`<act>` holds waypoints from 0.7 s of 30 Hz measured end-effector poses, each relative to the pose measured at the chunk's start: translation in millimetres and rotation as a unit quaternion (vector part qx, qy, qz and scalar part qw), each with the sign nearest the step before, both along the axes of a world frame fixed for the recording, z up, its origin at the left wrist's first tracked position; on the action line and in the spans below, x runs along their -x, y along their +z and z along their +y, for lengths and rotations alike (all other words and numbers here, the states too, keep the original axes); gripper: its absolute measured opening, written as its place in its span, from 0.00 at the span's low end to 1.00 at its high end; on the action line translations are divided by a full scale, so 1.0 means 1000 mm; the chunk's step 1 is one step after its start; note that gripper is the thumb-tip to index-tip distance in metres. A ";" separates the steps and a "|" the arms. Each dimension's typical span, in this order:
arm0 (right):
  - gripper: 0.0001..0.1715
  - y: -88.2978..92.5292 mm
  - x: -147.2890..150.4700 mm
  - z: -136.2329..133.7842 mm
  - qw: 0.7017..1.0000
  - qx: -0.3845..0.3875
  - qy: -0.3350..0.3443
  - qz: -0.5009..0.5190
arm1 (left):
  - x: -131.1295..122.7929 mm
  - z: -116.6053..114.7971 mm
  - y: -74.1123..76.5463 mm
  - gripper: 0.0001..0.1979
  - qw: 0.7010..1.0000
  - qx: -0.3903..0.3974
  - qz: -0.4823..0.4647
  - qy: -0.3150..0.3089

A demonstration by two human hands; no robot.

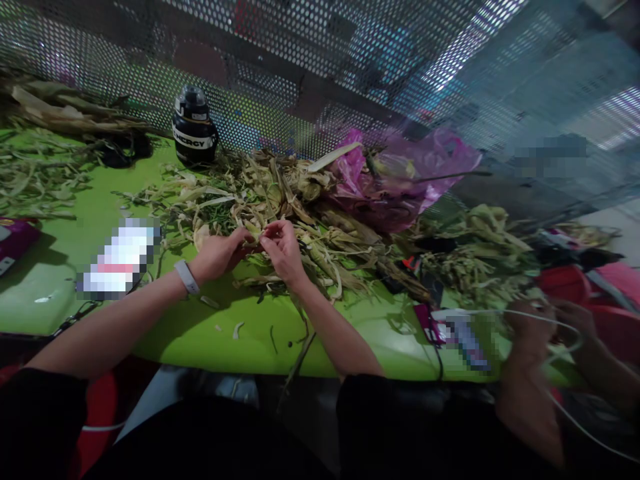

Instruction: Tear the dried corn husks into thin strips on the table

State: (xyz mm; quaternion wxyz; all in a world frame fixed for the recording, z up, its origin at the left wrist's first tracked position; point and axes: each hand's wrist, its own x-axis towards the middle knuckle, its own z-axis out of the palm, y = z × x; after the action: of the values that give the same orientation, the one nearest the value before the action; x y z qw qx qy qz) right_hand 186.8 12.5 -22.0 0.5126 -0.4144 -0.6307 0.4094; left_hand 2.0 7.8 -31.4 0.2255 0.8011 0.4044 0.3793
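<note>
Over a heap of dry corn husks and plant strips [330, 263], my two hands meet at the middle of the green table [175, 337]. My left hand [220, 253], with a light band on its wrist, is closed with the fingers bent inward. It pinches a pale green husk strip [254, 235]. From the other side my right hand [285, 250] has thumb and forefinger pressed together at the end of the same strip. The fingertips partly cover it, so its full shape is hidden. A few loose scraps [237, 329] lie on the table below my hands.
A black bottle [194, 127] stands behind the heap, near a perforated metal screen [280, 87]. A pink plastic bag [395, 180] sits at the back. One phone [120, 259] lies left, another [467, 340] right. At far right, another person's hands [537, 317] are beside a white cable.
</note>
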 end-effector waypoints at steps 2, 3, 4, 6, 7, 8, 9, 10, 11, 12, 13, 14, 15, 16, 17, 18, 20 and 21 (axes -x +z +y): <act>0.17 0.000 -0.002 0.001 0.999 0.003 0.008 -0.036 | 0.002 0.002 0.002 0.16 0.996 -0.025 0.085 -0.004; 0.17 0.000 -0.003 0.001 0.999 0.005 0.013 -0.049 | 0.003 0.003 0.004 0.16 0.991 -0.037 0.130 -0.001; 0.16 0.001 -0.003 0.002 0.998 0.003 0.019 -0.060 | 0.004 0.003 0.006 0.17 0.985 -0.050 0.165 0.006; 0.16 0.001 -0.004 0.002 0.996 -0.021 0.026 -0.088 | 0.005 0.003 0.010 0.16 0.978 -0.063 0.199 0.020; 0.15 0.001 -0.005 0.002 0.993 -0.039 0.024 -0.105 | 0.005 0.003 0.012 0.15 0.978 -0.063 0.198 0.024; 0.14 0.002 -0.005 0.002 0.990 -0.059 0.020 -0.124 | 0.005 0.003 0.012 0.14 0.979 -0.062 0.193 0.026; 0.13 0.002 -0.005 0.002 0.987 -0.076 0.013 -0.142 | 0.005 0.003 0.012 0.14 0.980 -0.060 0.188 0.025; 0.12 0.002 -0.005 0.002 0.984 -0.088 0.004 -0.158 | 0.004 0.002 0.012 0.15 0.981 -0.059 0.185 0.025; 0.12 0.003 -0.005 0.001 0.981 -0.097 -0.005 -0.169 | 0.004 0.002 0.011 0.16 0.981 -0.057 0.184 0.025; 0.11 0.003 -0.005 0.000 0.979 -0.106 -0.015 -0.176 | 0.003 0.002 0.011 0.17 0.981 -0.053 0.185 0.028; 0.10 0.003 -0.005 -0.001 0.976 -0.117 -0.028 -0.180 | 0.003 0.001 0.010 0.18 0.981 -0.046 0.183 0.033; 0.10 0.004 -0.005 -0.002 0.973 -0.132 -0.045 -0.184 | 0.002 0.001 0.010 0.20 0.983 -0.035 0.176 0.040; 0.10 0.004 -0.005 -0.002 0.968 -0.149 -0.067 -0.188 | 0.001 0.001 0.010 0.22 0.985 -0.021 0.163 0.045; 0.10 0.004 -0.005 -0.003 0.963 -0.167 -0.088 -0.195 | 0.001 0.001 0.011 0.24 0.988 -0.004 0.146 0.045; 0.10 0.005 -0.005 -0.003 0.957 -0.180 -0.104 -0.202 | 0.001 0.001 0.012 0.26 0.991 0.016 0.126 0.037; 0.10 0.005 -0.006 -0.002 0.953 -0.186 -0.112 -0.209 | 0.001 0.001 0.013 0.27 0.994 0.040 0.104 0.020; 0.09 0.004 -0.007 -0.001 0.955 -0.178 -0.103 -0.214 | 0.002 0.003 0.017 0.24 0.992 0.104 0.062 -0.037; 0.09 0.004 -0.007 0.001 0.958 -0.166 -0.092 -0.214 | 0.003 0.004 0.019 0.22 0.987 0.142 0.044 -0.068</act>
State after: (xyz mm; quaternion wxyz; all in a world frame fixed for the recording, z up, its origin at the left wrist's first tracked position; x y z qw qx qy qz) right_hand 193.9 13.4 -18.4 0.4626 -0.4580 -0.7438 0.1518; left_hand -0.7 11.5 -12.8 0.3441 0.8025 0.4085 0.2660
